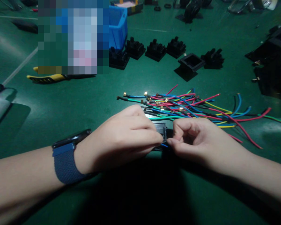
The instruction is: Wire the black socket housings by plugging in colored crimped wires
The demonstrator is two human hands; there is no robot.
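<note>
My left hand [128, 134] is closed around a small black plastic housing [163, 128], covering most of it. A bit of blue wire [164, 145] shows at the housing's lower edge. Just right of the housing, my right hand [194, 137] has its fingers curled, thumb tip near the housing's side; whatever may be pinched there is too small to make out. Beyond both hands lies a loose bundle of red, blue, green, yellow and black wires [201, 107], several with brass-coloured terminals at their left ends.
Several black plastic parts [155, 50] stand in a row on the green surface [89, 103], near a blue bin [118, 28]. Yellow-and-black handled pliers [46, 78] lie at the left. More black parts [273, 72] sit at the right. A pixelated patch hides the upper left.
</note>
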